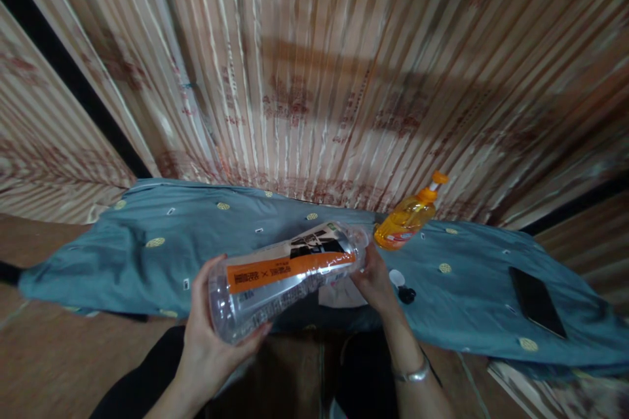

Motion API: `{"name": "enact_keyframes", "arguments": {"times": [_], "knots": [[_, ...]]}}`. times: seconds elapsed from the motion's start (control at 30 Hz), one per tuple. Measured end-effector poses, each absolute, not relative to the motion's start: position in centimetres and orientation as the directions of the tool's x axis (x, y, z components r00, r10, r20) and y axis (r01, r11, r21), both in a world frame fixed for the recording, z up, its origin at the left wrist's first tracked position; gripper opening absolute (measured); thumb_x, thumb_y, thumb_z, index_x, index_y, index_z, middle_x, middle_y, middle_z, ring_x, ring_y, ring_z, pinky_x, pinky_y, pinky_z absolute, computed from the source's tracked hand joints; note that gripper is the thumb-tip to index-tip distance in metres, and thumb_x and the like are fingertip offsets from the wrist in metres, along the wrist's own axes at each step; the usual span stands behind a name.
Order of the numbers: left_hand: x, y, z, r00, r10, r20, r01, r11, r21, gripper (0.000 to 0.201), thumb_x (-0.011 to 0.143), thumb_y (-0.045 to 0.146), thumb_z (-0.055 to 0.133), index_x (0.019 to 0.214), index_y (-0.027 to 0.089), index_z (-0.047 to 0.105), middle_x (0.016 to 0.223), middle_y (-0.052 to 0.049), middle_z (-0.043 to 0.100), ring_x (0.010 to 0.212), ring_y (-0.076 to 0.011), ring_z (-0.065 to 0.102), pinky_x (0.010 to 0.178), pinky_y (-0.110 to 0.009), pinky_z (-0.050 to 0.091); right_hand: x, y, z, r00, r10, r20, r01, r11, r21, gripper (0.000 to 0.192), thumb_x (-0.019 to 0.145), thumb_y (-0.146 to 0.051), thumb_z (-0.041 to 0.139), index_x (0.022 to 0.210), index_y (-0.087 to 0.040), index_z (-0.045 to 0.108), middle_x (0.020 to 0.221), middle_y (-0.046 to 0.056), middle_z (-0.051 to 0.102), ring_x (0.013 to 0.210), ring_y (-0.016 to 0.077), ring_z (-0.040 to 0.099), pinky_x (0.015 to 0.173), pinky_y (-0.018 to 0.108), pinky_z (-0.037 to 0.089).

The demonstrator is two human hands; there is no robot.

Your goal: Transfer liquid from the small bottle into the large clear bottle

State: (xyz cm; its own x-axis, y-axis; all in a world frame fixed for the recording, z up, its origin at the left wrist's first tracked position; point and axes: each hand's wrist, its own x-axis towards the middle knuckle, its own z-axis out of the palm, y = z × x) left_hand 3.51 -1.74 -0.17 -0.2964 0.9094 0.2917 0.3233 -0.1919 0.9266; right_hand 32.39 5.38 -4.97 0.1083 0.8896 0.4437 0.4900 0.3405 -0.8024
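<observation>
A large clear plastic bottle with an orange and silver label lies tilted across the middle of the view, its neck up and to the right. My left hand is wrapped round the bottle's base at the lower left. Closed about the neck end is my right hand, with a silver bracelet on that wrist. Beyond the right hand stands a pump bottle of yellow-orange liquid with an orange top. A white disc and a small black object lie just right of the right hand.
A blue-grey patterned cloth covers the narrow surface ahead. A dark phone-like slab lies at its right end. Behind it hangs a pleated striped curtain. A pale flat piece shows beneath the bottle.
</observation>
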Motion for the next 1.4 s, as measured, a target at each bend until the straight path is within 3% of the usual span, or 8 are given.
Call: {"name": "enact_keyframes", "arguments": {"times": [0.23, 0.63, 0.8, 1.0, 1.13, 1.4], "knots": [[3.9, -1.7, 0.3, -0.327, 0.907, 0.265, 0.27, -0.179, 0.946, 0.092, 0.058, 0.046, 0.09, 0.14, 0.034, 0.05, 0.14, -0.007, 0.061, 0.129, -0.0406, 0.064, 0.121, -0.072, 0.043, 32.5, 5.1, -5.0, 0.113, 0.899, 0.422, 0.474, 0.325, -0.818, 0.065, 0.082, -0.034, 0.074, 0.144, -0.019, 0.06, 0.138, 0.015, 0.073, 0.128, 0.0335, 0.071, 0.113, 0.049, 0.057], [3.4, -1.2, -0.5, -0.29, 0.89, 0.352, 0.358, -0.24, 0.902, 0.094, 0.057, 0.053, 0.092, 0.14, 0.033, 0.054, 0.135, -0.008, 0.063, 0.118, -0.0386, 0.069, 0.109, -0.067, 0.055, 32.5, 5.1, -4.9, 0.124, 0.894, 0.429, 0.46, 0.332, -0.824, 0.063, 0.081, -0.034, 0.077, 0.14, -0.02, 0.061, 0.137, 0.013, 0.074, 0.128, 0.0338, 0.071, 0.113, 0.05, 0.056], [3.5, -1.6, 0.0, -0.29, 0.891, 0.35, 0.365, -0.235, 0.901, 0.092, 0.063, 0.054, 0.088, 0.144, 0.028, 0.051, 0.134, -0.011, 0.062, 0.119, -0.0368, 0.068, 0.11, -0.063, 0.055, 32.4, 5.0, -4.7, 0.111, 0.902, 0.418, 0.465, 0.324, -0.823, 0.065, 0.083, -0.031, 0.075, 0.145, -0.02, 0.058, 0.138, 0.013, 0.074, 0.129, 0.0328, 0.071, 0.112, 0.048, 0.057], [2.0, -1.2, -0.9, -0.155, 0.881, 0.448, 0.53, -0.308, 0.79, 0.093, 0.069, 0.055, 0.087, 0.148, 0.031, 0.046, 0.138, -0.012, 0.062, 0.118, -0.0373, 0.071, 0.101, -0.061, 0.062, 32.5, 5.1, -5.0, 0.083, 0.889, 0.449, 0.485, 0.358, -0.798, 0.068, 0.082, -0.028, 0.075, 0.147, -0.02, 0.057, 0.141, 0.014, 0.072, 0.131, 0.0336, 0.07, 0.114, 0.05, 0.056], [1.4, -1.0, -1.5, -0.151, 0.882, 0.447, 0.535, -0.307, 0.787, 0.092, 0.073, 0.057, 0.084, 0.15, 0.03, 0.043, 0.137, -0.014, 0.062, 0.117, -0.0381, 0.072, 0.1, -0.062, 0.063, 32.7, 5.1, -5.0, 0.081, 0.889, 0.451, 0.503, 0.354, -0.789, 0.067, 0.083, -0.031, 0.076, 0.146, -0.02, 0.058, 0.141, 0.014, 0.072, 0.132, 0.0342, 0.069, 0.115, 0.05, 0.055], [1.0, -0.8, -1.8, -0.113, 0.889, 0.443, 0.52, -0.327, 0.789, 0.099, 0.067, 0.052, 0.091, 0.15, 0.031, 0.042, 0.134, -0.011, 0.063, 0.113, -0.0349, 0.073, 0.097, -0.058, 0.065, 32.7, 5.0, -4.8, 0.082, 0.893, 0.442, 0.503, 0.346, -0.792, 0.067, 0.084, -0.035, 0.076, 0.147, -0.02, 0.057, 0.142, 0.014, 0.071, 0.136, 0.0341, 0.066, 0.116, 0.049, 0.055]]}}
